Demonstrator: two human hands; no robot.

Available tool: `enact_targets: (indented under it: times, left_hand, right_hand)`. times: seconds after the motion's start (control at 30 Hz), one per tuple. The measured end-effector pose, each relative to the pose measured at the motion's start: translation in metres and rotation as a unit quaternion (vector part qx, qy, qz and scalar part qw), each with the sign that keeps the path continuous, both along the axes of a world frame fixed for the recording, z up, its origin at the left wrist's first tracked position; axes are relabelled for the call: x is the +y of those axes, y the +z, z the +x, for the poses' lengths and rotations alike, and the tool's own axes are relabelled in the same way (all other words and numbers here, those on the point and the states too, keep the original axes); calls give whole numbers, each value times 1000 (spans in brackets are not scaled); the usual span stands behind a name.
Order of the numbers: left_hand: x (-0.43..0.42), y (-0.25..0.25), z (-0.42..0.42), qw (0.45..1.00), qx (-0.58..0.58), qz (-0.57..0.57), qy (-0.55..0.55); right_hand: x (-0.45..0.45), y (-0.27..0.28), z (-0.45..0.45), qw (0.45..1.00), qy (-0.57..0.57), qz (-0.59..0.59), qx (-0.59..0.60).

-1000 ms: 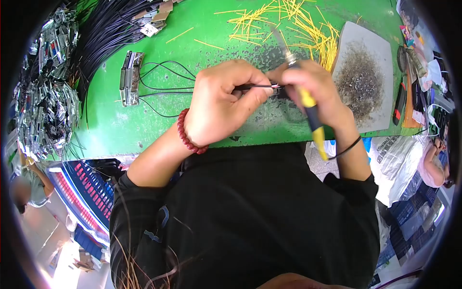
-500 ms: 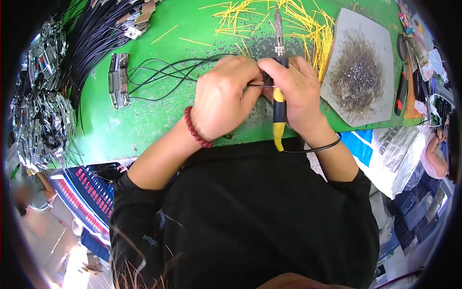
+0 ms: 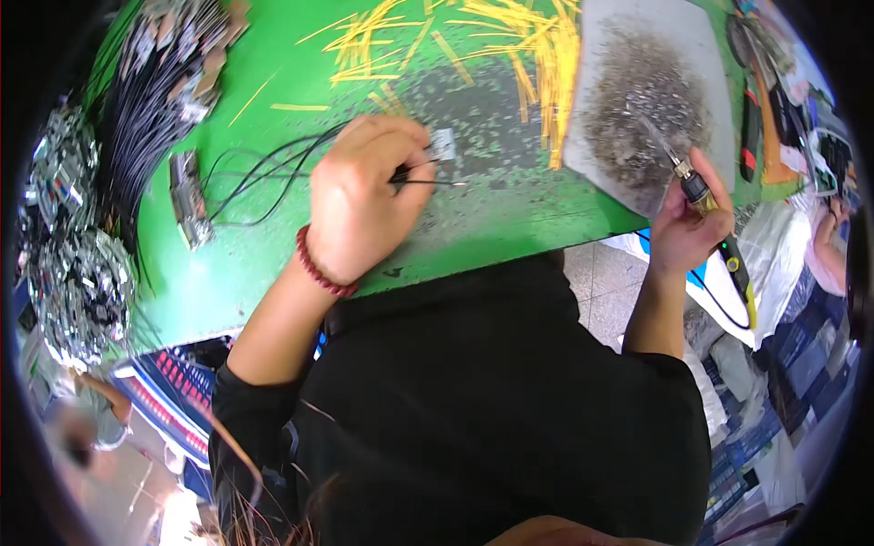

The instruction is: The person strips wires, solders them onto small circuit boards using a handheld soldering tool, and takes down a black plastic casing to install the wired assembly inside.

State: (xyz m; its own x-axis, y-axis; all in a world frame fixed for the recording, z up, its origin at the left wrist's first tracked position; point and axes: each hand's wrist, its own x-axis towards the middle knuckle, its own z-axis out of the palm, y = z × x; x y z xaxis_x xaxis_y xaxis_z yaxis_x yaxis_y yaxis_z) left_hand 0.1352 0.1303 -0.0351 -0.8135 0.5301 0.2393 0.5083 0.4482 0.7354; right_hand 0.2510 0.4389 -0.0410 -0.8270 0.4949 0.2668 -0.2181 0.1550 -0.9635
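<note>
My left hand (image 3: 369,196) is closed over thin black wires (image 3: 273,173), with one wire end (image 3: 446,183) sticking out to the right from between thumb and fingers. Those wires run left to a small block of metal-cased connectors (image 3: 189,202) lying on the green table. A small pale tag (image 3: 443,144) shows just beyond my left fingertips. In my right hand (image 3: 683,232) is a yellow-and-black soldering iron (image 3: 698,193), gripped by its handle. Its metal tip points up and left, over the dark residue on a grey board (image 3: 715,86); whether it touches cannot be told.
Loose thin yellow sticks (image 3: 553,100) lie across the back of the green table (image 3: 259,59). To the left are a bundle of black cables (image 3: 141,136) and heaped shiny metal parts (image 3: 82,300). Hand tools, including a red-and-black one (image 3: 750,136), lie beyond the board.
The hands have moved apart. My right hand has carried the soldering iron right, from beside the left hand to the grey board. My left hand still grips the wires; the view has shifted slightly.
</note>
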Motion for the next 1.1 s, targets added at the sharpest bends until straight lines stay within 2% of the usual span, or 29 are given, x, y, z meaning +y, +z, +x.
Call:
enact_targets:
  times: [0.1,0.2,0.23,0.37,0.43,0.57,0.87,0.97,1.03,1.1]
  left_hand:
    - [4,1,0,1000,25,-11,-5]
    - [7,4,1,1000,18,-17,-1]
    - [8,7,2,1000,1,-22,3]
    - [6,9,5,999,-26,-31,8]
    - [6,10,5,999,-27,-36,8]
    - [6,10,6,998,-40,-42,15]
    - [5,9,4,998,-43,-32,14]
    - [3,3,2,1000,-4,-21,-3]
    - [1,4,1,1000,2,-16,-5]
    - [0,0,1,1000,5,3,2]
  right_hand:
    - [28,-6,1,990,-123,-53,33]
    - [48,0,-6,979,-175,-64,84]
    - [59,-2,-4,982,-161,-61,77]
    - [78,-11,-8,981,-190,-26,42]
    - [76,-7,-12,975,-218,35,19]
    - [75,-4,-23,973,-219,71,-15]
    - [79,-8,-24,966,-245,72,-32]
    - [89,-14,-22,965,-231,124,-29]
    - [89,-19,-20,966,-244,79,37]
    - [90,-18,-12,978,-186,36,85]
